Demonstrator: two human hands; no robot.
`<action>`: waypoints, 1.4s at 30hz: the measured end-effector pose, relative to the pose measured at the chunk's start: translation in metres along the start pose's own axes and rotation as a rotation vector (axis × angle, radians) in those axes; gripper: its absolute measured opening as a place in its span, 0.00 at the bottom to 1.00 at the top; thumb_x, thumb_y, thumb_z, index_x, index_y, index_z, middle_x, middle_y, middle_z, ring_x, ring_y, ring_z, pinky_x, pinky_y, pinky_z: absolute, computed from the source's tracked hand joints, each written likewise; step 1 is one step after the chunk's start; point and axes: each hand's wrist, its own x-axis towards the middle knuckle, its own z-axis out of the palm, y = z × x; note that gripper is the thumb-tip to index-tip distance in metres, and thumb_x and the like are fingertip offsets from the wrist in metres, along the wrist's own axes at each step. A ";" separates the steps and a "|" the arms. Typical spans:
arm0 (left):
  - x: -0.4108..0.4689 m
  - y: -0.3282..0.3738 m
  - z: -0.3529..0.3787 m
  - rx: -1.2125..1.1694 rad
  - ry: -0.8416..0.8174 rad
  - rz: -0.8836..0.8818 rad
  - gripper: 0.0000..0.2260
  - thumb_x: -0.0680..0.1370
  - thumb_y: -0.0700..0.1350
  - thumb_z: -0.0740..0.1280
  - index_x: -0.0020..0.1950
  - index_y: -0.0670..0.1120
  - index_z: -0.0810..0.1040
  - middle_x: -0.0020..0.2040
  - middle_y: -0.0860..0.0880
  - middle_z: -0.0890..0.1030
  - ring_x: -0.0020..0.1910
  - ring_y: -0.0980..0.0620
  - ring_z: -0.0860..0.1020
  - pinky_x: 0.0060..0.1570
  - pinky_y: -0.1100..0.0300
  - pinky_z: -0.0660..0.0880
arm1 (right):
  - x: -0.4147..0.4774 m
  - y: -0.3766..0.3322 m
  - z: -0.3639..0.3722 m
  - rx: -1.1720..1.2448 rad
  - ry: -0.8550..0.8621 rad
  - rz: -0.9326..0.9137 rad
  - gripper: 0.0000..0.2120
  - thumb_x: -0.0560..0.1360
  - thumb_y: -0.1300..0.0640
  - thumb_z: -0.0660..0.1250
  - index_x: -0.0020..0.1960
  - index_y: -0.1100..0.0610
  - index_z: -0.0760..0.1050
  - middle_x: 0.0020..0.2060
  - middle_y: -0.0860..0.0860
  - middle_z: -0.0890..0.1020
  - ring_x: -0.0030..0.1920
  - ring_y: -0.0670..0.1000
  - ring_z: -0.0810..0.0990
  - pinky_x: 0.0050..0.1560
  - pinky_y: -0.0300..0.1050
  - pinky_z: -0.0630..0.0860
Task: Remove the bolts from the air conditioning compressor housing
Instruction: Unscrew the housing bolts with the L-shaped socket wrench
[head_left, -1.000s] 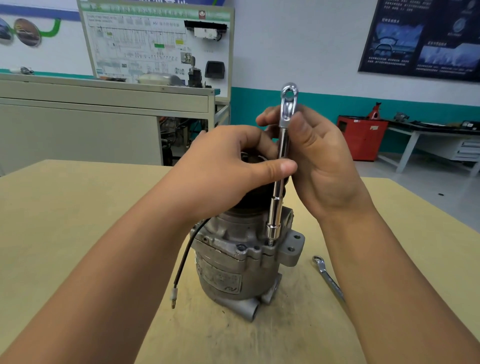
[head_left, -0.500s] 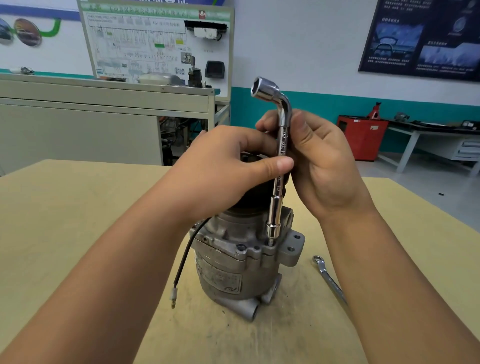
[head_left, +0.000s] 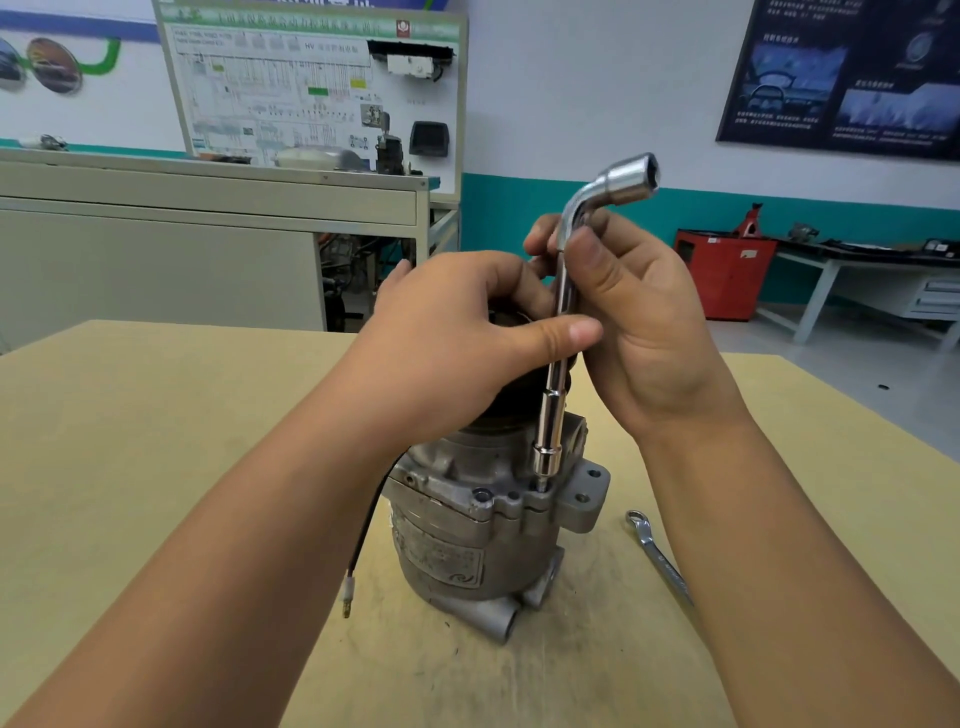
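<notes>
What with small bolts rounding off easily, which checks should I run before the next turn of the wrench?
1. Socket on bolt: the lower end of the L-shaped socket wrench sits over the bolt, whose shank shows beneath it: ok.
2. Alignment: the wrench shaft stands near upright, in line with the bolt: ok.
3. Grip: the left hand pinches the mid shaft and the right hand holds it below the bend: ok.
4. Steadying: the compressor housing stands on end on the table, no clamp visible: not ok.
5. Snags: the black wire hangs at the housing's left, apart from the wrench: ok.
6. Thread left in the housing: cannot tell.
</notes>
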 end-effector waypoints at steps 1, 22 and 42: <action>0.000 0.001 0.000 0.001 0.011 0.002 0.15 0.64 0.63 0.70 0.31 0.52 0.74 0.34 0.57 0.80 0.34 0.63 0.75 0.66 0.39 0.65 | 0.000 0.000 0.000 -0.008 0.000 0.002 0.16 0.61 0.51 0.69 0.42 0.61 0.73 0.34 0.46 0.81 0.37 0.44 0.79 0.41 0.37 0.76; 0.003 -0.007 -0.002 -0.086 -0.031 0.016 0.11 0.64 0.57 0.76 0.30 0.56 0.77 0.36 0.55 0.82 0.39 0.57 0.80 0.47 0.53 0.77 | 0.001 0.001 -0.004 -0.001 -0.042 0.002 0.08 0.61 0.49 0.71 0.35 0.54 0.80 0.34 0.47 0.81 0.35 0.44 0.78 0.38 0.37 0.75; 0.000 0.001 0.000 -0.008 -0.014 -0.005 0.13 0.65 0.58 0.74 0.30 0.55 0.73 0.35 0.57 0.79 0.41 0.57 0.77 0.68 0.40 0.63 | 0.000 0.001 -0.004 -0.011 -0.055 0.013 0.07 0.60 0.51 0.71 0.32 0.54 0.82 0.33 0.47 0.80 0.37 0.45 0.79 0.43 0.40 0.77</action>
